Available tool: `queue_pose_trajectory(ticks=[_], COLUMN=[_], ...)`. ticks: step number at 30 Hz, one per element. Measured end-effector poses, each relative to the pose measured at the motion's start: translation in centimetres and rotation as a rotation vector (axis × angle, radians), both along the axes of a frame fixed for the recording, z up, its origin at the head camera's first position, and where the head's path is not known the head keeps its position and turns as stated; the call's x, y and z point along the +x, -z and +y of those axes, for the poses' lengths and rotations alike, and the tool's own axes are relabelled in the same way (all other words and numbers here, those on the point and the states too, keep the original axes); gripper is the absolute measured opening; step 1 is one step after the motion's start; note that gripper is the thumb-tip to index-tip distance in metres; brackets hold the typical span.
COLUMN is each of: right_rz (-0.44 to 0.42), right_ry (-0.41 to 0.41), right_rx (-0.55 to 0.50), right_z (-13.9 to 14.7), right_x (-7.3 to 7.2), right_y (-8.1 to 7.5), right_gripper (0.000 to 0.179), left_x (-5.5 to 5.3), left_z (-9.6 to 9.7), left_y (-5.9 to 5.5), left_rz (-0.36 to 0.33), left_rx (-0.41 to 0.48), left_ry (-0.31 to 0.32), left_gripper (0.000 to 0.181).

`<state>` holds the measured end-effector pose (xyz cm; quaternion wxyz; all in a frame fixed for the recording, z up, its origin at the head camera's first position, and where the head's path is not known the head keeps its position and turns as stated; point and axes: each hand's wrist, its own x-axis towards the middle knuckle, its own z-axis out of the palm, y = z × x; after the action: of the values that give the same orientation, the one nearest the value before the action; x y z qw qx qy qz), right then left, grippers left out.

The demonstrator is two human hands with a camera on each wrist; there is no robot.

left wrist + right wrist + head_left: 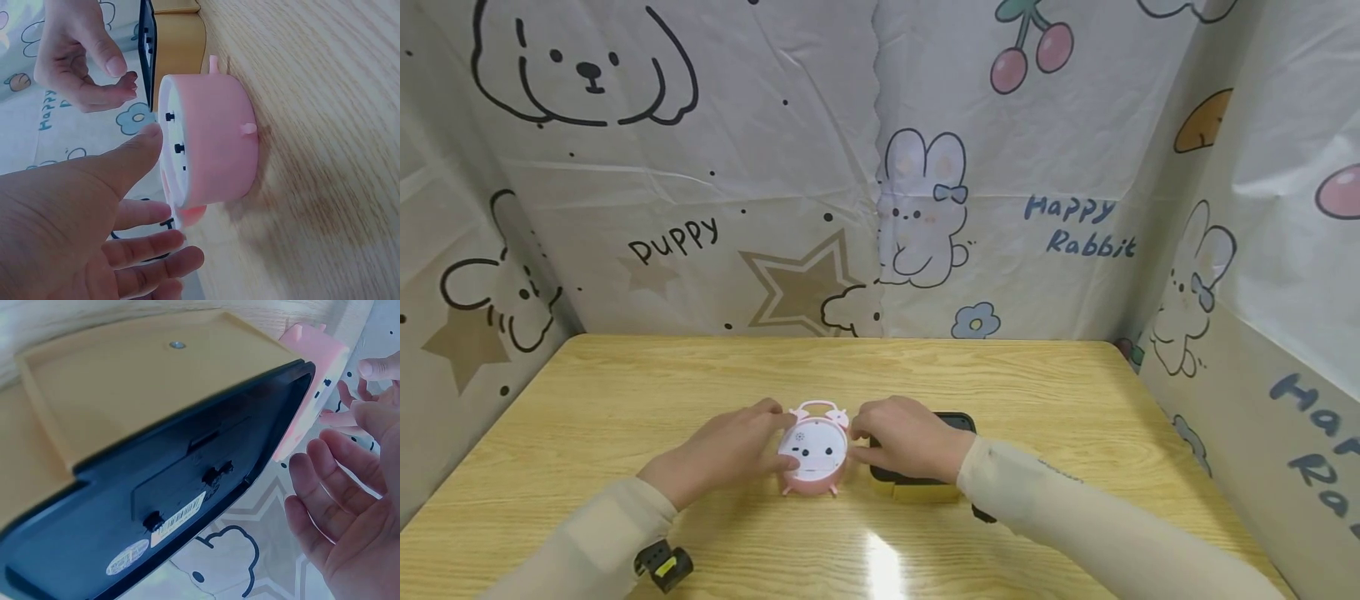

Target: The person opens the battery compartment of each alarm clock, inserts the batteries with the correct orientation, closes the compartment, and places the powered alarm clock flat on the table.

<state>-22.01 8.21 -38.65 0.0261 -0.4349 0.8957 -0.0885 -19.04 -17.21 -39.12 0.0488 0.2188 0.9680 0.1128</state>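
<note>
A pink twin-bell alarm clock lies on the table with its white back facing up, small black knobs showing on it. My left hand is at its left side, thumb over the edge of the back and the other fingers extended near the bell end, as the left wrist view shows. Over on its right side, my right hand has loosely bent fingers beside the pink clock, holding nothing. Beneath that hand lies a yellow clock with a black back, knobs and a barcode sticker, partly hidden in the head view.
The wood-grain table reaches back to a cloth wall printed with cartoon animals. Another cloth side hangs along the right edge. A dark wrist device sits on the left sleeve.
</note>
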Motion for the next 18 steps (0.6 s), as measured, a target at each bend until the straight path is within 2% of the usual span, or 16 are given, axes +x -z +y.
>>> queue_pose_trajectory(ticks=[7, 14, 18], right_rz=[0.033, 0.036, 0.052], right_ry=[0.0, 0.011, 0.018], right_rx=[-0.004, -0.021, -0.021], right_z=[0.8, 1.6, 2.2], right_x=[-0.1, -0.1, -0.1], right_y=[0.1, 0.0, 0.0], right_gripper=[0.022, 0.028, 0.03], left_x=[0.3, 0.6, 0.7], left_z=[0.0, 0.8, 1.4], left_y=[-0.5, -0.8, -0.8], left_rz=[0.088, 0.075, 0.07], left_rx=[0.007, 0.025, 0.001], left_ry=[0.014, 0.01, 0.01], left_gripper=[0.05, 0.053, 0.056])
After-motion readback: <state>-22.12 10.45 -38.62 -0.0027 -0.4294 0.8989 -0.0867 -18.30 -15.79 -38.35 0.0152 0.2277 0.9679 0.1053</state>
